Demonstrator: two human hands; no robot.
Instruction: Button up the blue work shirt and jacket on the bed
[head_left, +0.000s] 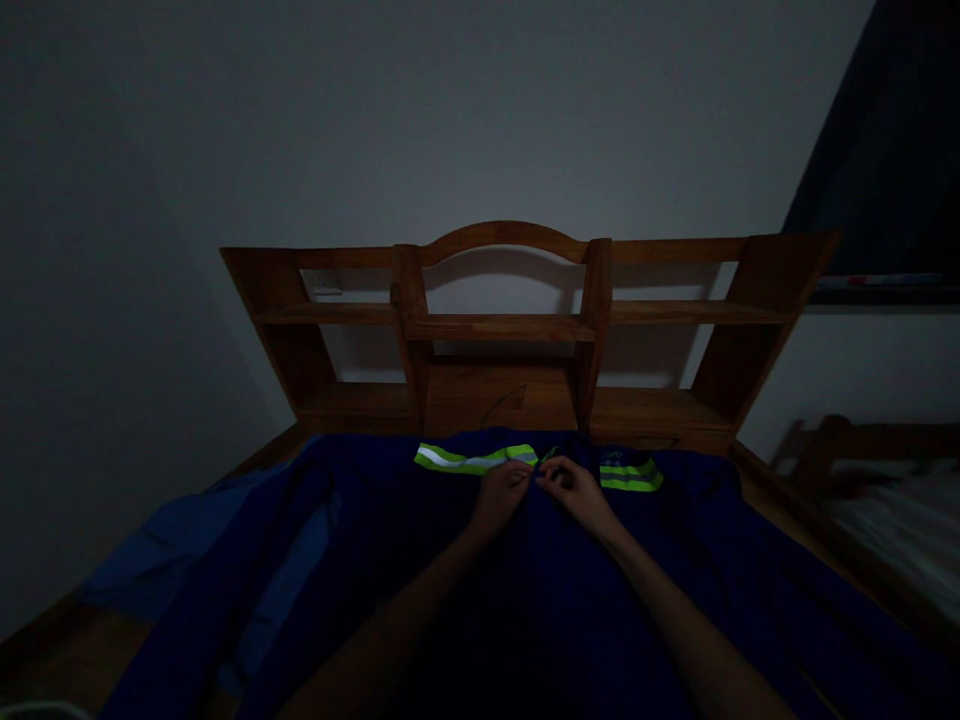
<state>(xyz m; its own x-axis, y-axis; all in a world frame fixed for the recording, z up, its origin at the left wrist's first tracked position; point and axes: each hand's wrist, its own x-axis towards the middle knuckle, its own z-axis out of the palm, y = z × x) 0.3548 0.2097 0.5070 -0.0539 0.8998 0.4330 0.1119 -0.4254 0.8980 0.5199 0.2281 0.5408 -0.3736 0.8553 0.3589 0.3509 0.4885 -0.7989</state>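
A dark blue work jacket (450,520) with yellow-green and silver reflective strips lies spread out in front of me, its sleeves out to both sides. My left hand (504,492) pinches the jacket's front near the inner end of the left reflective strip (465,460). Close beside it, my right hand (571,490) has thumb and fingers closed on the front edge too, left of the shorter right strip (631,477). The fingertips of both hands nearly meet. Whatever small fastening may be between them is too dark to make out.
Behind the jacket stands a wooden shelf unit (501,327) against a pale wall. Lighter blue cloth (195,530) lies under the jacket's left sleeve. At the right are a wooden bed frame (832,450) and a dark window (892,150). The room is dim.
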